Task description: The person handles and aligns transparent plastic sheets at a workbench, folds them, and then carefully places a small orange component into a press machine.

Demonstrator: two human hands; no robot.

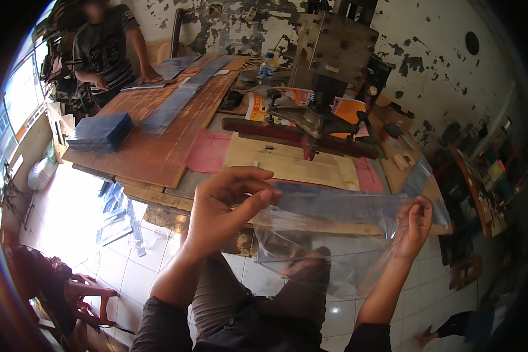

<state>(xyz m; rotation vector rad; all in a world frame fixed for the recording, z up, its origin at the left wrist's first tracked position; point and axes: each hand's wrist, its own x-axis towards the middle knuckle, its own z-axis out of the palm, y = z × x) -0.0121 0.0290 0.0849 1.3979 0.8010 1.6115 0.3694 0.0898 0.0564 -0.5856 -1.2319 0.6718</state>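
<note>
A clear plastic sheet or sleeve stretches between my hands, above my lap and the table's near edge. My left hand pinches its upper left corner between thumb and fingertips. At the other end, my right hand grips the right side of the plastic, thumb against the curled fingers. The film is see-through, with creases and reflections; I cannot tell how many layers it has. Just beyond it stands a press machine with a dark red horizontal bar over a yellowish board.
Left of the press, a brown board bears a stack of bluish plastic sheets and a long plastic strip. Another person stands behind it, hands at the board. Plastic scraps litter the tiled floor near a red stool.
</note>
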